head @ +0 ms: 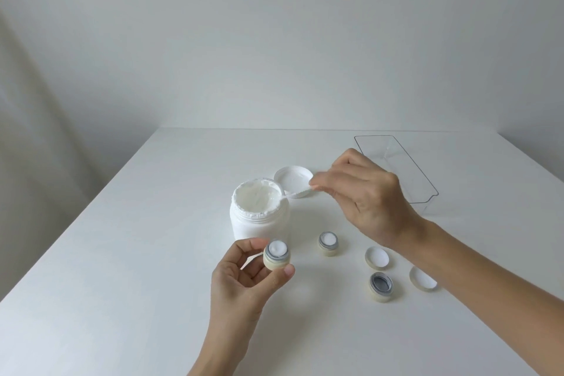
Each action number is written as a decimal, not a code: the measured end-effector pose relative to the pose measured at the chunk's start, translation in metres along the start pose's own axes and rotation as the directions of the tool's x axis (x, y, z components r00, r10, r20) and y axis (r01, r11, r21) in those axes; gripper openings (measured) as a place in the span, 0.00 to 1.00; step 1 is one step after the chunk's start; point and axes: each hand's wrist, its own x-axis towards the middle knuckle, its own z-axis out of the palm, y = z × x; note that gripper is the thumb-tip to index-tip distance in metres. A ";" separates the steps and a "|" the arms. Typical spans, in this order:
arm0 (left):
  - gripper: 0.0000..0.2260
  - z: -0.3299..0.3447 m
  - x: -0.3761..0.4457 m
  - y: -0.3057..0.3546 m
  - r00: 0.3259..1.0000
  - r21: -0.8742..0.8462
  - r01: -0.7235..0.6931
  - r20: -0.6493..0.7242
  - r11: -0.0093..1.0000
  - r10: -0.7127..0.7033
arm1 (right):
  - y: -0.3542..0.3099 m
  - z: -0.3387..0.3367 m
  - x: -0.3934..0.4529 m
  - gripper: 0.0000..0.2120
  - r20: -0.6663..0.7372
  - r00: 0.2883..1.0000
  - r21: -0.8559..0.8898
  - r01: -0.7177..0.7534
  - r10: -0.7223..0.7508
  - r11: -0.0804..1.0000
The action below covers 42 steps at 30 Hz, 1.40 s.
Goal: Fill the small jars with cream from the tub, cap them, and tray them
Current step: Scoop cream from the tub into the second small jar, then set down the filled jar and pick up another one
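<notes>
An open white tub [259, 223] of cream stands mid-table. My left hand [244, 278] holds a small jar [276, 255] filled with cream, just in front of the tub. My right hand [366, 195] pinches a small white spatula [297, 193] whose tip rests at the tub's right rim. A second cream-filled jar [328, 243] stands on the table to the right. An empty jar [380, 286] with a dark inside sits nearer me. Two jar caps [377, 258] [422, 279] lie upturned beside it. A clear plastic tray [427, 183] lies at the back right, empty.
The tub's white lid [291, 178] lies upturned behind the tub, under the spatula's handle. The white table [122, 253] ends at a far edge against a pale wall.
</notes>
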 end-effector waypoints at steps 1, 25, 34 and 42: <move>0.22 0.000 0.000 -0.002 1.000 0.017 0.011 0.014 1.000 -0.012 | -0.002 -0.001 0.000 0.05 -0.058 0.994 0.044 -0.090 0.093 0.995; 0.31 0.060 0.000 -0.019 0.897 0.805 -0.441 0.392 0.397 0.203 | 0.005 -0.059 -0.068 0.08 0.346 0.377 0.704 -0.710 0.859 0.028; 0.31 0.105 -0.008 -0.026 0.861 0.836 -0.508 0.503 0.208 0.082 | 0.008 -0.063 -0.066 0.11 0.385 0.369 0.719 -0.694 0.846 -0.024; 0.20 0.104 -0.009 -0.018 0.772 0.773 -0.621 0.575 0.128 0.271 | 0.010 -0.059 -0.055 0.09 0.357 0.362 0.706 -0.708 0.861 0.005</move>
